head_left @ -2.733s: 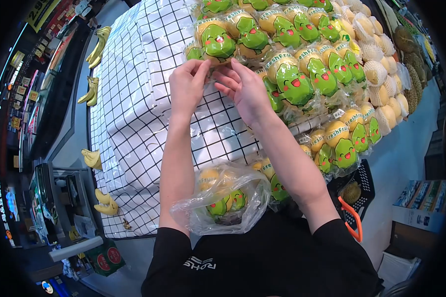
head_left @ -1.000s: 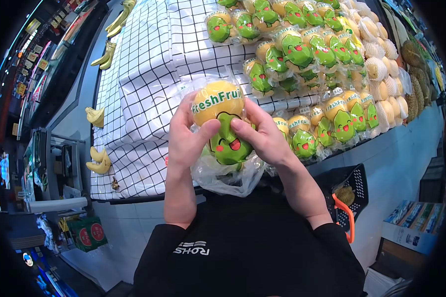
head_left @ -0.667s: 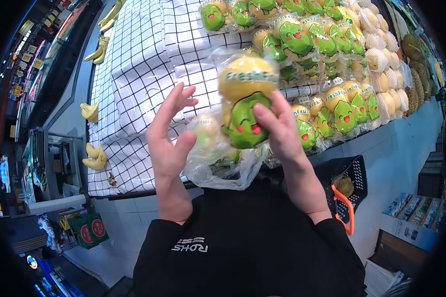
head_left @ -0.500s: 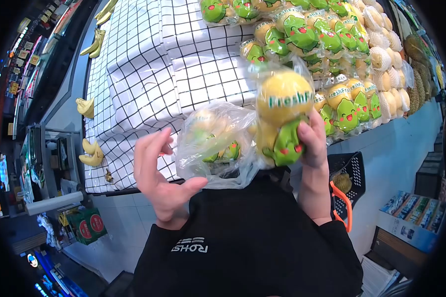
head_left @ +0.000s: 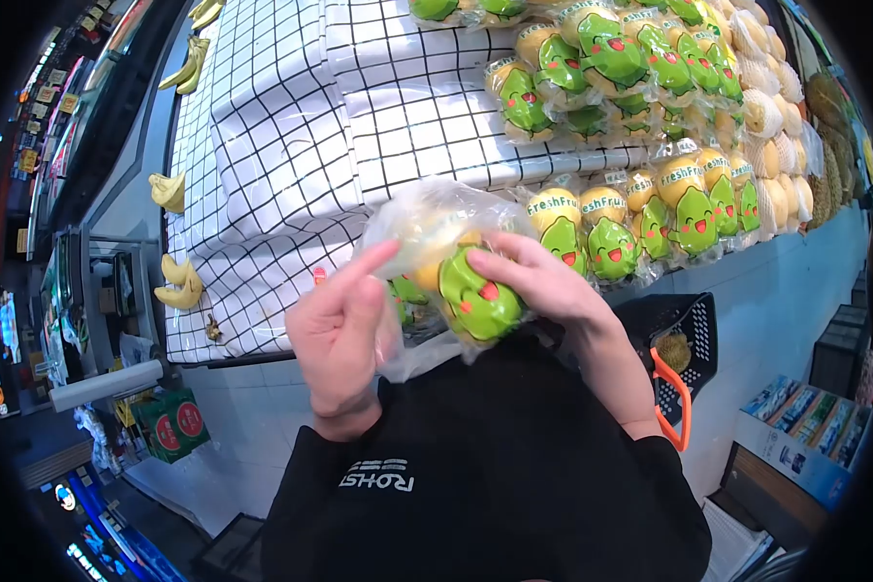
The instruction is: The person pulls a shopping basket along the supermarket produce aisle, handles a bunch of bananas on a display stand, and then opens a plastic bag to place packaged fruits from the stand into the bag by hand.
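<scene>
My right hand (head_left: 543,281) is wrapped round a packaged fruit pack (head_left: 475,299), yellow fruit in clear film with a green smiling cartoon. The pack is tilted at the mouth of a clear plastic bag (head_left: 412,359), its upper end among the bag's film. Inside the bag another fruit pack (head_left: 405,301) partly shows. On the bag's left side is my left hand (head_left: 344,310), its index finger stretched out against the film and its other fingers curled. Whether it pinches the film is hard to tell.
Rows of packed fruit (head_left: 611,242) lie right and behind on a checked cloth (head_left: 291,155). Netted fruit (head_left: 761,116) is farther right. Bananas (head_left: 177,281) line the left edge. A black basket (head_left: 698,339) with an orange handle (head_left: 684,403) and a durian (head_left: 671,354) stands below right.
My right hand has carried the fruit pack from the right to the bag's mouth. My left hand, spread before, has moved up and right to the bag's side.
</scene>
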Demonstrator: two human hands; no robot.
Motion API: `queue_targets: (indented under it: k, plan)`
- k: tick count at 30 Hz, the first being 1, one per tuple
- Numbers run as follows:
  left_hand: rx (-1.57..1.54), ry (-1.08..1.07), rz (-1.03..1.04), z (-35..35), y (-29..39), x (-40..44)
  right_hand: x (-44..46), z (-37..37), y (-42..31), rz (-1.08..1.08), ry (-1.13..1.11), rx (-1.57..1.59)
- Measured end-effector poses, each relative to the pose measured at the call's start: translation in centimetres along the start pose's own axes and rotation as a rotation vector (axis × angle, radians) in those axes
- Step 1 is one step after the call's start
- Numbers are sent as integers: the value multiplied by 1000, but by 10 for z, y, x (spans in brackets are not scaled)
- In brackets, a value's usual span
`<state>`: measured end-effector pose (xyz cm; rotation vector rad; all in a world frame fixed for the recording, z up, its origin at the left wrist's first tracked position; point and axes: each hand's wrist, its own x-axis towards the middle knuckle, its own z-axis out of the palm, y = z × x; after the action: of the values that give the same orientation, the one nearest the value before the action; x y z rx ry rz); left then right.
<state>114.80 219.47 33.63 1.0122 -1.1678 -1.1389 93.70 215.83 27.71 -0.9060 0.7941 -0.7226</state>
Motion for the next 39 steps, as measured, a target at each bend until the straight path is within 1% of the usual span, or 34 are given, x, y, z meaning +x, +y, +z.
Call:
queue_targets:
  k: [2, 4, 5, 6, 7, 8, 9, 10, 11, 12, 13, 14, 15, 16, 17, 18, 20, 21, 22, 24, 26, 29, 31, 32, 33, 35, 37, 38, 39]
  plan:
    - [-71, -205, -15, -2, -5, -6, 14, 10, -8, 41, 87, 46]
    - [-106, -206, -15, 5, -8, -4, 33, 20, 4, -86, 57, 60]
    - [-155, -191, -5, 6, -10, -2, 44, 23, 18, -177, 56, -54]
    - [-205, -175, 3, 6, -12, 0, 38, 34, 5, -189, 86, -204]
    - [-206, -176, 0, 4, -16, 5, 44, 36, 13, -162, 82, -271]
    - [-264, -125, 80, -1, -22, 11, 50, 37, 22, -136, 77, -339]
    - [-321, -72, 162, -6, -24, 15, 49, 39, 20, -135, 75, -339]
    - [-320, -71, 162, -9, -23, 17, 46, 42, 15, -131, 75, -476]
    - [-433, 2, 199, -11, -21, 18, 44, 43, 13, -125, 74, -613]
    - [-547, 73, 234, -11, -19, 18, 45, 41, 15, -123, 75, -612]
    - [-681, 130, 217, -10, -17, 17, 47, 38, 16, -172, 76, -679]
    - [-683, 126, 214, -10, -17, 14, 48, 36, 16, -221, 79, -746]
    - [-735, -5, 207, -11, -16, 11, 51, 34, 10, -221, 85, -745]
    - [-784, -137, 200, -11, -15, 8, 53, 33, -1, -194, 84, -836]
    - [-768, -211, 183, -9, -15, 6, 53, 36, -6, -183, 90, -881]
    - [-769, -223, 183, -7, -17, 5, 53, 39, -10, -172, 96, -926]
    - [-451, -39, 201, -2, -24, 5, 43, 55, -8, -256, 124, -1060]
    - [-362, 87, 150, 2, -21, 8, 40, 60, 0, -283, 60, -1103]
    - [-370, 81, 157, 2, -23, 14, 35, 66, 3, -276, -26, -1114]
    - [-402, 118, 220, 0, -28, 29, 32, 74, 23, -446, 34, -1234]
    - [-359, 212, 182, 7, -25, 29, 37, 77, 27, -441, 69, -1302]
    - [-331, 282, 253, 10, -30, 22, 46, 82, 23, -424, 155, -1329]
    - [-397, 304, 339, 19, -23, 21, 54, 81, 19, -331, 185, -1304]
    - [-403, 302, 345, 15, -26, 21, 59, 78, 18, -336, 189, -1311]
    - [-483, 65, 328, 5, -34, 21, 64, 74, 19, -340, 214, -1350]
    - [-557, -181, 316, -8, -51, 20, 69, 69, 28, -351, 248, -1392]
    - [-388, -168, 271, -15, -67, 24, 63, 67, 42, -455, 206, -1364]
    - [-391, -174, 279, -16, -73, 24, 59, 67, 44, -461, 213, -1370]
    - [-304, 34, 231, -12, -74, 25, 53, 68, 44, -549, 164, -1344]
